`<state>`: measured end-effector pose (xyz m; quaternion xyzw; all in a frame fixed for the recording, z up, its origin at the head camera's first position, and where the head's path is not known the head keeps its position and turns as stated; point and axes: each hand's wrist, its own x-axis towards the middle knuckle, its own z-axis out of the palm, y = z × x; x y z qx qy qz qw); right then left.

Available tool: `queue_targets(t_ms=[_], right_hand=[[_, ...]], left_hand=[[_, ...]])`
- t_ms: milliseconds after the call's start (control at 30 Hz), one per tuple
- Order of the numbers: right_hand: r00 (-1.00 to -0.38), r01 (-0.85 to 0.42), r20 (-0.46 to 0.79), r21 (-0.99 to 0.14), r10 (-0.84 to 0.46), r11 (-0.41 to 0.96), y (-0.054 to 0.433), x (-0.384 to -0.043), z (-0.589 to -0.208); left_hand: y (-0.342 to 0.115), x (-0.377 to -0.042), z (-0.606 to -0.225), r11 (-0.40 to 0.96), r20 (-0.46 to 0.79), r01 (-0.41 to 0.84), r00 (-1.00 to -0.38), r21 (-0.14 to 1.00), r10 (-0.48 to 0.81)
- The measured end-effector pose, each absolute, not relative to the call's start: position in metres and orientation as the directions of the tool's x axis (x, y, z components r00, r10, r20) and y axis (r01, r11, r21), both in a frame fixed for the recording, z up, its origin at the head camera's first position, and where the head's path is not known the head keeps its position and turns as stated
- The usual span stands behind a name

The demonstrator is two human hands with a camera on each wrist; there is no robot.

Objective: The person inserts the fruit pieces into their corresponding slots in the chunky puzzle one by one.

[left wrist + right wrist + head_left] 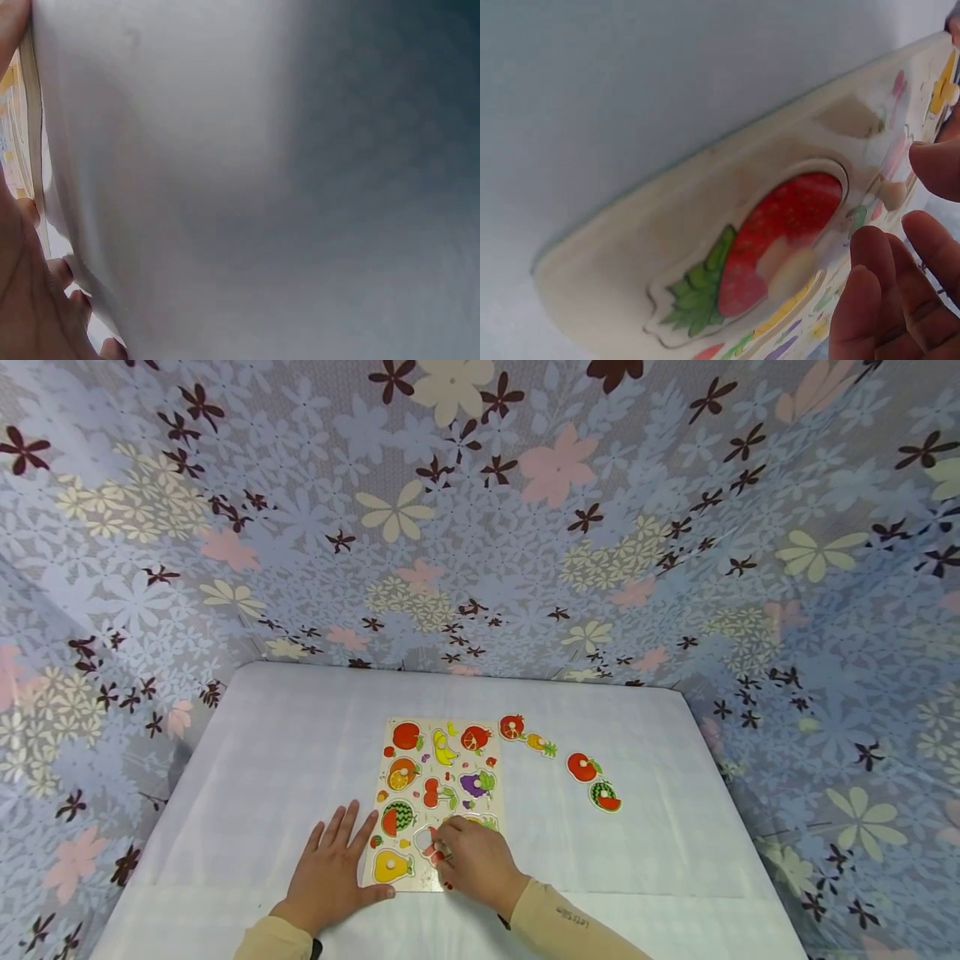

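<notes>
A fruit knob-puzzle board (420, 885) lies on the white table. My left hand (326, 877) rests on the cloth beside it, fingers spread and thumb at the board's lower left corner. In the left wrist view, that hand (30, 292) shows only at the edge. Over the board's bottom row is my right hand (476, 860), bent above a red-and-white piece (432, 852) that it partly covers. Up close in the right wrist view, thumb and fingertips of the right hand (900, 262) stand apart around a pale knob (891, 196). A strawberry piece (780, 232) sits in the near corner.
Loose pieces lie right of the board: a pomegranate (512, 727), a pineapple (540, 743), a red apple-like fruit (582, 767) and a watermelon (604, 797). Flowered cloth (480, 568) hangs behind and on both sides of the table (300, 718).
</notes>
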<state>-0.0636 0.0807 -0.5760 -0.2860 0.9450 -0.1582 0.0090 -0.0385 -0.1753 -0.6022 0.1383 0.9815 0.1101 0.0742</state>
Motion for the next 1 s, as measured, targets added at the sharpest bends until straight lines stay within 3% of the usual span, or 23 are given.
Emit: queue_targets(t_ms=[167,367,667,1000], right_hand=[[-0.856,-0.501,0.039,-0.31,-0.516,0.808,0.089,-0.068,-0.572],[-0.916,-0.37,-0.015,-0.349,-0.4,0.861,0.12,-0.079,-0.567],[-0.982,-0.181,0.006,-0.299,-0.188,0.937,0.197,-0.096,-0.571],[-1.0,-0.021,0.018,-0.268,-0.016,0.963,0.283,-0.096,-0.57]], left_hand=[[-0.175,-0.037,-0.598,0.935,-0.112,0.256,-0.95,0.247,0.29],[-0.174,-0.036,-0.596,0.937,-0.123,0.248,-0.951,0.245,0.283],[-0.175,-0.038,-0.603,0.935,-0.097,0.265,-0.951,0.237,0.294],[-0.175,-0.038,-0.604,0.937,-0.119,0.254,-0.95,0.24,0.288]])
